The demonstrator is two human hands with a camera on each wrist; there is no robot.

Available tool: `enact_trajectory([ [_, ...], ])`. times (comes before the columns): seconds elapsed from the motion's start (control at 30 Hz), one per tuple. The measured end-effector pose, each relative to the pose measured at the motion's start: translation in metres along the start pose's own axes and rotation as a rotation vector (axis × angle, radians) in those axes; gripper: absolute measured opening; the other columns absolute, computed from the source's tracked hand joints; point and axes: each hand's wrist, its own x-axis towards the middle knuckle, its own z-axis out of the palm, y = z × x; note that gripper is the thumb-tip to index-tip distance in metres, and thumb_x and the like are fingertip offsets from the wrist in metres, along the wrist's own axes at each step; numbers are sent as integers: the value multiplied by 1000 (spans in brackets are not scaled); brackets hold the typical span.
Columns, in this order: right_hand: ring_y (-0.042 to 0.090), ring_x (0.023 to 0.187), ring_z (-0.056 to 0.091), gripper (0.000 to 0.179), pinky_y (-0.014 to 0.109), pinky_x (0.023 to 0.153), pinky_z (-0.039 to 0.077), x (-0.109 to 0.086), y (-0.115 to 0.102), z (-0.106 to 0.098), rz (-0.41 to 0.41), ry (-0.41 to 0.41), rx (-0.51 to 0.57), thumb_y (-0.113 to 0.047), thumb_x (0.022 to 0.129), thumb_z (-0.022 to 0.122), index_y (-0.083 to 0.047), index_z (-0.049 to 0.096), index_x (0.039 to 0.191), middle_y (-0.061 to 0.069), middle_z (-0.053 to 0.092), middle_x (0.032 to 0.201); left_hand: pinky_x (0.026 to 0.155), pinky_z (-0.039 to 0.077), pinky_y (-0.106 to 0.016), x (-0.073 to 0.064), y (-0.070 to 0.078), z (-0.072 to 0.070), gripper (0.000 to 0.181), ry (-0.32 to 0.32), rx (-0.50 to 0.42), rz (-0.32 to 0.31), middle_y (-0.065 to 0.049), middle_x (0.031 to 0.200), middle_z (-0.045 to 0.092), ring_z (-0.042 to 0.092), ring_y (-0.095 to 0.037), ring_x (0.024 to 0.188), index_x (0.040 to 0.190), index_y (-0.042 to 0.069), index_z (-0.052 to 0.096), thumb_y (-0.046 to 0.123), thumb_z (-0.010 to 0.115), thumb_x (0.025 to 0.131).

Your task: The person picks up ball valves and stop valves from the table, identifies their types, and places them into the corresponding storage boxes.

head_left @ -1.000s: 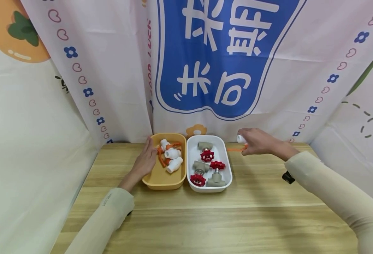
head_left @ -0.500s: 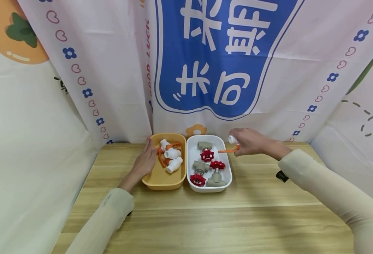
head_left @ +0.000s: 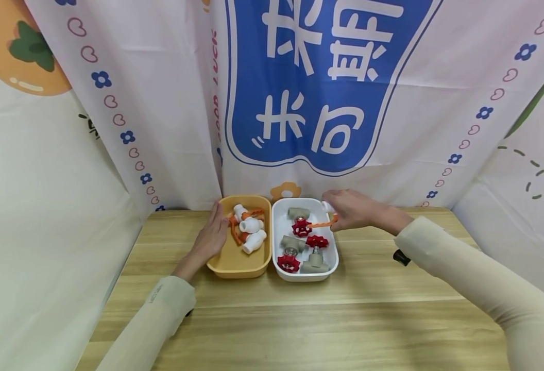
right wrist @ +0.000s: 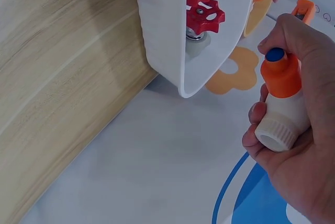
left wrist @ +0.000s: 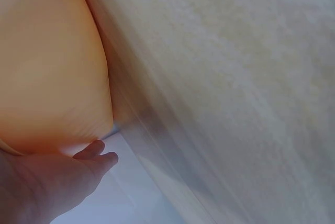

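Observation:
My right hand (head_left: 353,210) grips a white ball valve (right wrist: 285,111) with an orange lever, held over the right rim of the white tray (head_left: 305,277). The lever (head_left: 320,224) points left across that tray. Inside lie several grey valves (head_left: 316,262) with red handwheels (head_left: 289,263). My left hand (head_left: 210,238) rests with straight fingers along the left wall of the yellow tray (head_left: 239,272). Several white ball valves (head_left: 255,240) with orange levers are heaped in the yellow tray. In the left wrist view, the fingertips (left wrist: 110,158) lie against its outer wall.
Both trays stand side by side on a wooden table (head_left: 290,324), close to its back edge. Behind them hangs a printed cloth (head_left: 253,178), which also closes off both sides. The trays' neighbouring rims meet at the middle.
My right hand has moved left with the ball valve, from beside the white tray to over its right rim. The left hand and both trays have stayed in place.

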Motion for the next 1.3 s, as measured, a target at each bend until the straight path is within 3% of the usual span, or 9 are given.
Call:
enact_trajectory([
  [0.57,16,79,59,54,29,71,55,21,-20,11,-18,-62,3,-33,82,88,-7,64,122,1,65,99,129,15,-60,0,-1,0,68,-9,9,-1,-10,178,-12,0,-34,164,168,2,-2,44,11,116],
  [0.87,16,71,56,51,29,63,51,34,-32,15,-61,-72,-9,-34,82,88,-7,62,118,-1,61,91,130,15,-58,1,-1,0,69,-2,-1,7,-10,178,-12,0,-34,164,168,1,-1,43,13,116],
  [1.3,19,89,62,63,34,80,59,52,-58,20,-77,-116,-5,-32,86,87,-2,60,134,4,68,112,130,14,-57,1,-1,0,69,-1,-1,9,-10,178,-12,0,-33,164,168,1,-2,43,13,116],
])
